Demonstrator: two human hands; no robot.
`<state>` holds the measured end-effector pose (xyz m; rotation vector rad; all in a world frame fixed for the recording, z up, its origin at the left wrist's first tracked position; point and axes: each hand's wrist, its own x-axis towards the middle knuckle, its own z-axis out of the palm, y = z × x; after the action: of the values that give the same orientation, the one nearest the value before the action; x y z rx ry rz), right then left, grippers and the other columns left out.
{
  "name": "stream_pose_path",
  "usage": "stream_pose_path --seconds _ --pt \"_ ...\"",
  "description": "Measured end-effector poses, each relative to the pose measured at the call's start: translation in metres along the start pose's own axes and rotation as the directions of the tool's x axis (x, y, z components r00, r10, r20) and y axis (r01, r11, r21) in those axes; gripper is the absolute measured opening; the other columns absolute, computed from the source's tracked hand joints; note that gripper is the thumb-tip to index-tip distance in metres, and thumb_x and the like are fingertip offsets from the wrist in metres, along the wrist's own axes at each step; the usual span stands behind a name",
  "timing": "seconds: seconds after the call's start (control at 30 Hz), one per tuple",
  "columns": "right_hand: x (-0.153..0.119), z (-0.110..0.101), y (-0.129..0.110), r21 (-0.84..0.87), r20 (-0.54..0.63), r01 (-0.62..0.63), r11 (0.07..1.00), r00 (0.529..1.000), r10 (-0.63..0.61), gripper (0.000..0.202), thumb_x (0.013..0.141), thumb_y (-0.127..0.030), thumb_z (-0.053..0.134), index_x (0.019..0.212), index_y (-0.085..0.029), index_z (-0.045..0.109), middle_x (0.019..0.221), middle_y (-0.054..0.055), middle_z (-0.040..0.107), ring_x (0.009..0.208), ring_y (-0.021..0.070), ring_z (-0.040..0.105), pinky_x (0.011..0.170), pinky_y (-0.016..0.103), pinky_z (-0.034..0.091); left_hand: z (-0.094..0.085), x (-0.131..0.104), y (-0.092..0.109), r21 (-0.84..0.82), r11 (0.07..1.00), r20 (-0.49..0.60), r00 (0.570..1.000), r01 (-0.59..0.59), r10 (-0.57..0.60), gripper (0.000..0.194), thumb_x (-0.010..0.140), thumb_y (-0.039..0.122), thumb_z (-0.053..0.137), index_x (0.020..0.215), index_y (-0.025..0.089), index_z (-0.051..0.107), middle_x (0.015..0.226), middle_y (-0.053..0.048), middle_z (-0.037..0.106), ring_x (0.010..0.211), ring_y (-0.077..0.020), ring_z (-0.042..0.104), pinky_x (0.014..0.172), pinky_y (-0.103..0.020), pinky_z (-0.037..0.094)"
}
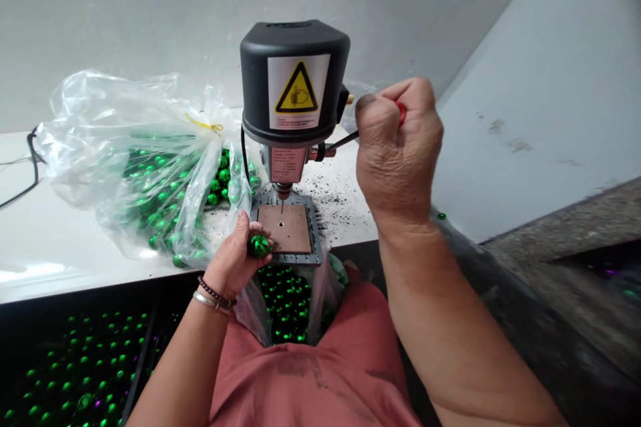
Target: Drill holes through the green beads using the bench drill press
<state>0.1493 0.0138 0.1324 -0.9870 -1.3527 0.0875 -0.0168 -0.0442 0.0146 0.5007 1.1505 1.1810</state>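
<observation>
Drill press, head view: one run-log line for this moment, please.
left hand: holds green ball | right hand: grips lever | drill bit: above board

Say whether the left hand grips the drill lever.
No, the left hand holds a green ball, while the right hand grips the lever.

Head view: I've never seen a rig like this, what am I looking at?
There is one picture, from a camera on the person's head, looking forward and down. The black-topped machine in the middle looks like a small drill press, its thin bit pointing down over a brown board. The right hand grips its lever; the left hand holds a shiny green ball by the board's near left corner. On the white table lie dark crumbs and a clear plastic bag of green balls; more show below.
</observation>
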Motion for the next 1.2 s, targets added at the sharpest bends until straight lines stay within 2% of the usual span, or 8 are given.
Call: stream_pose_path --seconds 0.13,0.23,0.33,0.4,0.57,0.83,1.07,1.2 --pt "-0.002 -0.001 0.000 0.016 0.009 0.011 1.000 1.000 -0.011 0.017 0.084 -0.023 0.045 0.070 -0.016 0.039 0.057 -0.008 0.033 0.053 0.0006 0.030 0.053 0.014 0.029 0.001 0.000 0.002 -0.180 0.983 0.020 1.000 0.027 -0.024 0.019 0.066 0.021 0.069 0.078 0.013 0.057 0.069 0.000 0.058 0.068 -0.0111 0.059 0.065 -0.025 0.051" --pt "-0.002 -0.001 0.001 0.020 0.016 0.000 1.000 1.000 0.000 0.018 0.085 -0.025 0.045 0.070 -0.016 0.038 0.059 -0.008 0.034 0.055 0.0008 0.031 0.055 0.015 0.031 -0.001 -0.001 0.001 -0.148 0.988 0.026 0.999 -0.035 0.039 0.030 0.057 0.006 0.068 0.085 0.011 0.060 0.068 0.000 0.060 0.069 -0.0108 0.059 0.077 -0.029 0.051" --pt "-0.002 -0.002 0.001 0.013 0.022 -0.002 1.000 1.000 0.002 0.018 0.085 -0.025 0.045 0.071 -0.016 0.037 0.060 -0.008 0.034 0.056 0.0007 0.032 0.056 0.015 0.032 -0.002 0.001 -0.002 -0.035 0.997 0.025 0.997 -0.075 0.076 0.037 0.058 0.014 0.072 0.093 0.012 0.061 0.071 0.000 0.062 0.070 -0.0118 0.061 0.078 -0.030 0.049" --pt "-0.002 -0.002 0.001 0.009 0.022 0.006 1.000 1.000 -0.007 0.018 0.085 -0.024 0.045 0.071 -0.016 0.037 0.060 -0.008 0.033 0.056 0.0003 0.031 0.057 0.015 0.032 -0.003 0.006 -0.004 0.142 0.981 -0.010 0.991 -0.130 0.133 0.043 0.060 0.023 0.074 0.100 0.013 0.062 0.076 0.000 0.064 0.071 -0.0118 0.060 0.075 -0.028 0.049" --pt "-0.003 -0.004 0.002 0.044 0.035 0.009 0.999 0.999 -0.011 0.017 0.083 -0.024 0.046 0.071 -0.016 0.038 0.059 -0.008 0.032 0.053 0.0000 0.032 0.053 0.013 0.032 -0.004 0.032 -0.012 0.518 0.813 -0.031 0.944 -0.265 0.328 0.050 0.063 0.036 0.070 0.108 0.015 0.064 0.095 -0.004 0.069 0.084 -0.0162 0.061 0.075 -0.027 0.048" --pt "-0.005 -0.008 0.003 0.078 0.059 0.021 0.997 0.998 -0.026 0.017 0.084 -0.027 0.046 0.071 -0.019 0.038 0.058 -0.007 0.029 0.050 0.0017 0.036 0.051 0.014 0.036 0.004 0.050 -0.016 0.774 0.592 -0.023 0.924 -0.224 0.381 0.048 0.064 0.033 0.069 0.109 0.018 0.065 0.085 -0.003 0.070 0.076 -0.0166 0.063 0.068 -0.027 0.049" --pt "-0.007 -0.009 0.004 0.031 0.072 0.025 0.999 0.997 -0.027 0.017 0.085 -0.029 0.043 0.072 -0.019 0.037 0.058 -0.006 0.027 0.051 0.0019 0.032 0.052 0.016 0.034 0.017 0.051 -0.011 0.927 0.266 0.129 0.891 -0.264 0.434 0.046 0.066 0.031 0.069 0.110 0.019 0.065 0.106 -0.005 0.068 0.095 -0.0205 0.060 0.088 -0.033 0.045" --pt "-0.007 -0.010 0.006 0.021 0.061 0.043 0.999 0.997 -0.044 0.017 0.084 -0.029 0.045 0.072 -0.019 0.038 0.059 -0.006 0.029 0.051 0.0022 0.031 0.050 0.015 0.034 0.017 0.057 -0.012 0.920 0.202 0.219 0.867 -0.336 0.447 0.043 0.067 0.031 0.069 0.109 0.020 0.066 0.113 -0.007 0.065 0.104 -0.0219 0.058 0.093 -0.033 0.042"
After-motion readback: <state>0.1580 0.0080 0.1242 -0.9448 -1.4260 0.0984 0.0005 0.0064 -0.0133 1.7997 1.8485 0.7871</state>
